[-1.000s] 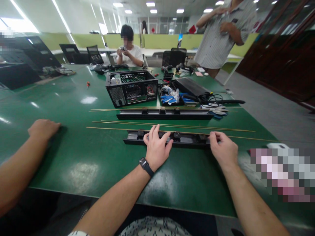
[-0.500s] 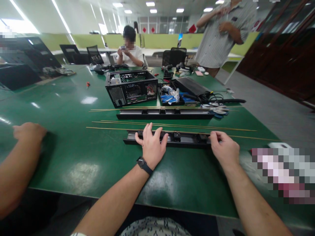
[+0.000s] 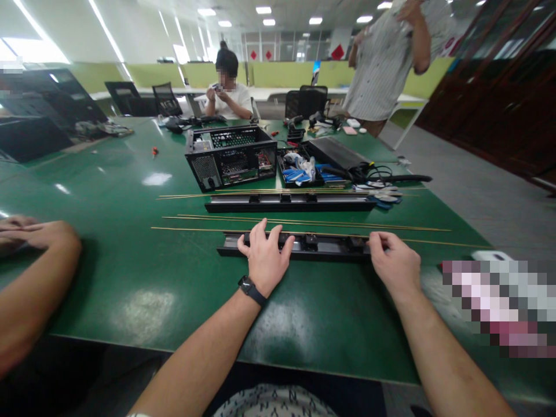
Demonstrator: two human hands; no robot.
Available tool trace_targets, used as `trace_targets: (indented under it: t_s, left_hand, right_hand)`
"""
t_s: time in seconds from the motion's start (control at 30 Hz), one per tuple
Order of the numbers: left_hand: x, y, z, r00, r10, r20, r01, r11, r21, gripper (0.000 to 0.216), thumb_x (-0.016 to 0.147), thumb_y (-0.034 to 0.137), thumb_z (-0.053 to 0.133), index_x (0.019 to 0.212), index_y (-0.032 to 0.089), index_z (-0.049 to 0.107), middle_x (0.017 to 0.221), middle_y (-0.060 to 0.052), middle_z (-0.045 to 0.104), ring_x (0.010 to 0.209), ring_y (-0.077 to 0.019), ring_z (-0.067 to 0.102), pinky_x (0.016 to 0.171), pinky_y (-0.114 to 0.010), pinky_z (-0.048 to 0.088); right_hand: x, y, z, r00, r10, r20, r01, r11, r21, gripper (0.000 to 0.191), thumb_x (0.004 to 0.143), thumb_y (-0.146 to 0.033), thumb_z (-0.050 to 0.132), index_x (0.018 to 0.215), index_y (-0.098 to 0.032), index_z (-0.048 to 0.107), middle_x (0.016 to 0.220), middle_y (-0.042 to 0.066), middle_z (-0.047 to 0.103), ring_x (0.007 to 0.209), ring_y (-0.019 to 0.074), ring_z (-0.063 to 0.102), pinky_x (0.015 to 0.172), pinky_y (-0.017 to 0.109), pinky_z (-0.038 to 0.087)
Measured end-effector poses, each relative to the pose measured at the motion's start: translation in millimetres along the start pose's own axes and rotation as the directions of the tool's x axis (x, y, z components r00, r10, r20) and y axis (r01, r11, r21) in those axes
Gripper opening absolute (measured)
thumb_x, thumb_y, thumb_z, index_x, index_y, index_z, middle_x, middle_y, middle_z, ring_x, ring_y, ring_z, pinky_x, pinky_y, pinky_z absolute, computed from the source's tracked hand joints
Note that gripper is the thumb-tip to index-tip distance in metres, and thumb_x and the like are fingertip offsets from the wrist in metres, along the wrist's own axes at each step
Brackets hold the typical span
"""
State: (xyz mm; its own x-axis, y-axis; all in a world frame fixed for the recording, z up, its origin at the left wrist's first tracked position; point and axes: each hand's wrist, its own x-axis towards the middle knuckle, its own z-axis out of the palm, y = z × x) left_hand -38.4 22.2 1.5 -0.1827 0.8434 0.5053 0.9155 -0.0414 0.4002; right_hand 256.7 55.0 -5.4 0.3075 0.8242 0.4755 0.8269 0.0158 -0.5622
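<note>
A long black channel rail (image 3: pixel 332 255) with several small black blocks (image 3: pixel 310 241) inside lies before me on the green table. My left hand (image 3: pixel 268 252), fingers spread, rests over its left part and hides some of the blocks. At the rail's right end, my right hand (image 3: pixel 396 260) is closed in a pinch; what sits between thumb and finger is hidden. A thin brass-coloured rod (image 3: pixel 195 229) runs along the rail's far edge and passes behind both hands. More thin rods (image 3: pixel 304 222) lie just beyond it.
A second black rail (image 3: pixel 286 206) lies farther back. Behind it stand an opened computer case (image 3: pixel 232 159) and a black tray (image 3: pixel 284 176) with blue-white gloves (image 3: pixel 299 168). Another person's arms (image 3: pixel 47 255) rest at left. Two people are across the table, one seated (image 3: pixel 232 98), one standing (image 3: pixel 382 63).
My hands stay almost where they were. The neighbour's hands at left have come together, and the standing person's arms have shifted upward.
</note>
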Motion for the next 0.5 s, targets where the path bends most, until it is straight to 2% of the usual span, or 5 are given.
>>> trace_targets:
  t_s: [0.33,0.5]
  left_hand:
    - [-2.4,2.5,-0.4,1.000,0.005,-0.008,-0.005,1.000,-0.026,0.034,0.103,0.043,0.067,0.132,0.027,0.073,0.160,-0.019,0.057,0.152,-0.0356,0.049,0.125,-0.073,0.026]
    - [-5.5,2.6,-0.7,1.000,0.003,-0.017,-0.004,0.999,-0.034,0.033,0.102,0.043,0.068,0.131,0.028,0.075,0.152,-0.019,0.059,0.145,-0.0372,0.053,0.124,-0.074,0.027]
  right_hand:
    - [0.5,1.5,1.1,1.000,0.012,0.007,-0.012,1.000,-0.009,0.043,0.096,-0.057,0.055,0.097,-0.023,0.080,0.087,0.009,0.080,0.087,0.0287,0.073,0.083,0.040,0.052]
    - [0.8,1.8,0.5,1.000,0.001,0.008,-0.001,1.000,-0.003,0.042,0.096,-0.056,0.055,0.097,-0.023,0.080,0.088,0.009,0.080,0.088,0.0288,0.073,0.083,0.040,0.052]
